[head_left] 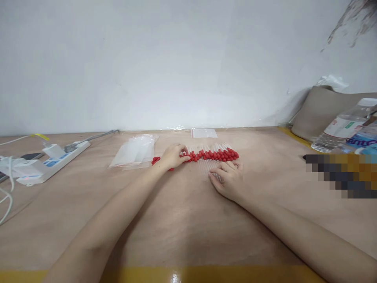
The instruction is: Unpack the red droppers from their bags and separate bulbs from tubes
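Note:
A row of clear droppers with red rubber bulbs lies across the middle of the brown table. My left hand rests on the left end of that row, fingers curled over some red bulbs. My right hand lies just in front of the row, its fingers bent onto the clear tubes of several droppers. A stack of clear plastic bags lies to the left of the droppers, and a small zip bag sits near the wall.
A white power strip with plugs and cables sits at the left. At the right stand a plastic water bottle, a beige bag and a blurred-out item. A yellow stripe marks the table's near edge.

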A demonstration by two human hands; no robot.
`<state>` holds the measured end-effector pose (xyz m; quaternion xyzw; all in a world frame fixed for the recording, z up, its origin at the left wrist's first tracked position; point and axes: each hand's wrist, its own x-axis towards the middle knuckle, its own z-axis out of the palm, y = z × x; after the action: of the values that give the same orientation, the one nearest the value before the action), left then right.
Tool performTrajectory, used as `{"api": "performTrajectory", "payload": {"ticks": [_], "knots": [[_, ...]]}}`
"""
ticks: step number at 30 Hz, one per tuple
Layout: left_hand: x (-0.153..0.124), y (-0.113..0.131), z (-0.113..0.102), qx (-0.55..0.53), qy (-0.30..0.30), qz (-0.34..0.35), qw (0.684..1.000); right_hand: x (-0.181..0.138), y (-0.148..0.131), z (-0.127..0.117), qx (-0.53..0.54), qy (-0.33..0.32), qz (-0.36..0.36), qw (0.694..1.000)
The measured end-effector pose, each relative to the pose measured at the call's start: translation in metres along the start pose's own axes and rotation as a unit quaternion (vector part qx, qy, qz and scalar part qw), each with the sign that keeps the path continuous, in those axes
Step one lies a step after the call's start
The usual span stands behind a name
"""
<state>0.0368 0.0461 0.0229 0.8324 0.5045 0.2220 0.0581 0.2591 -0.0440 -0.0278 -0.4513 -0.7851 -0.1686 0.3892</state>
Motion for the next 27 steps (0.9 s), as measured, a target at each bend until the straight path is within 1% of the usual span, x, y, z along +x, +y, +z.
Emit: {"api": "performTrajectory", "payload": {"ticks": [4,6,13,16,19,21,23,25,27], "knots": [[0.004,0.001,0.004,-0.022,-0.009,-0.013,1.000,0.001,0.000,0.000,0.012,0.002,-0.007,1.000],[0.002,0.003,0.006,-0.032,0.009,-0.023,0.999,0.000,0.000,0.000,0.016,0.004,-0.007,1.000],[-0.012,0.013,0.011,-0.072,0.143,-0.089,0.983,0.000,0.001,0.001,0.023,0.008,-0.007,1.000],[-0.029,0.009,0.012,-0.121,0.203,-0.082,0.968,0.000,0.001,0.001,0.024,0.015,-0.009,1.000],[-0.055,0.002,0.012,-0.189,0.262,-0.056,0.945,0.000,0.000,0.000,0.022,0.030,-0.008,0.999],[-0.074,-0.002,0.011,-0.227,0.268,-0.044,0.935,0.001,-0.002,-0.002,0.020,0.048,-0.007,0.999],[-0.090,-0.003,0.011,-0.257,0.247,-0.030,0.934,0.003,-0.005,-0.005,0.017,0.062,-0.014,0.998],[-0.102,-0.003,0.011,-0.282,0.219,-0.012,0.934,0.008,-0.009,-0.009,0.012,0.051,-0.034,0.998],[-0.109,-0.002,0.011,-0.310,0.194,0.010,0.931,0.013,-0.014,-0.011,0.009,0.013,-0.064,0.998]]}}
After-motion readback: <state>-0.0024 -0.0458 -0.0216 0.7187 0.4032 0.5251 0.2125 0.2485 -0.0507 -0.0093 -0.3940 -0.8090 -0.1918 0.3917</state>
